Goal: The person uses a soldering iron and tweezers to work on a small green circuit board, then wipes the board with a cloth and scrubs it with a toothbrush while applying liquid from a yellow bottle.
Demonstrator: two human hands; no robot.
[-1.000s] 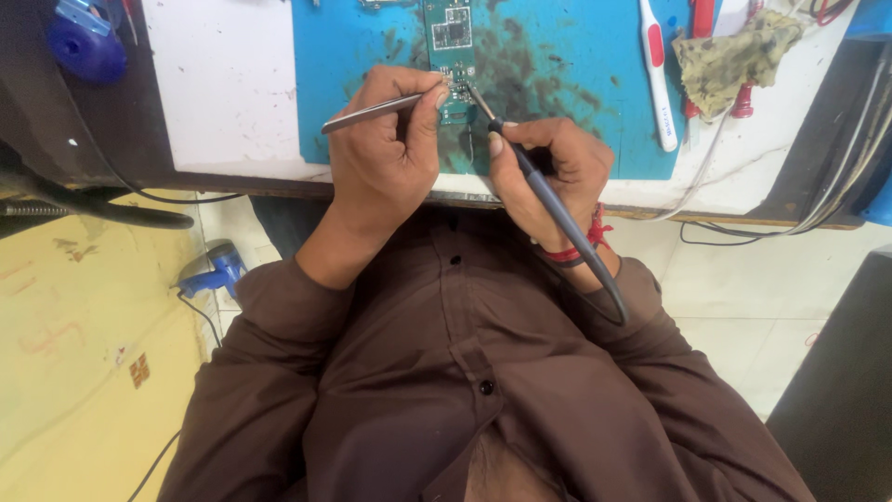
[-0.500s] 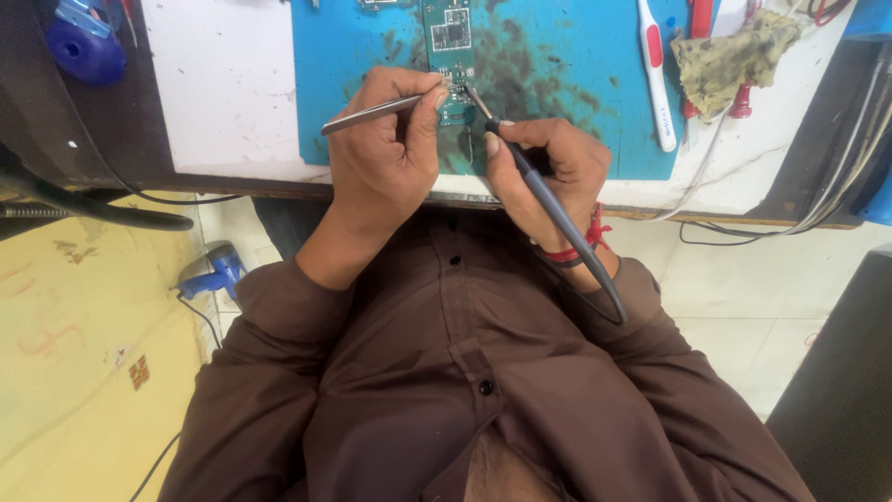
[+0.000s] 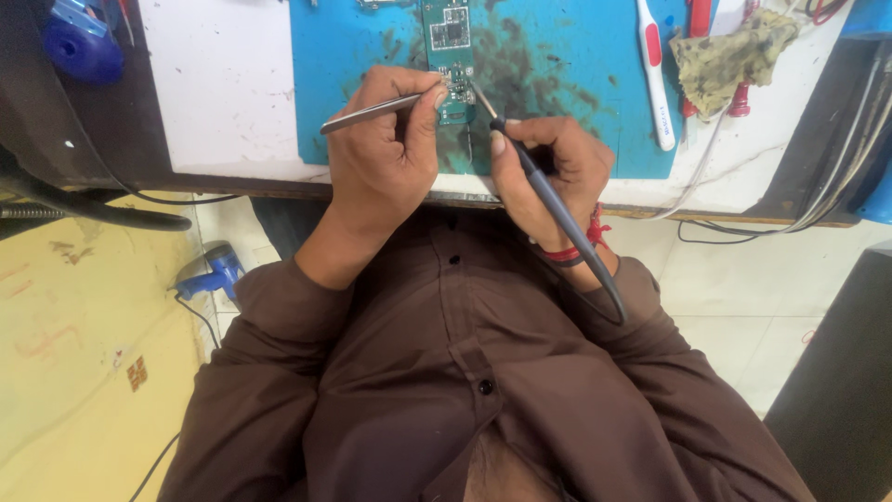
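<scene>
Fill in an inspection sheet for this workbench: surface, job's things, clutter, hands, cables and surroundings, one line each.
Surface: blue mat, darkly stained, on a white bench.
Job's things: green board on the mat; tweezers and iron both tipped at it.
Clutter: toothbrush, dirty rag, red tool.
Hands: left hand holds the tweezers; right hand holds the iron like a pen.
Cables: iron's cord runs past the wrist; wires hang off the bench's right edge.
Surroundings: blue tool on the floor; tiled floor.
</scene>
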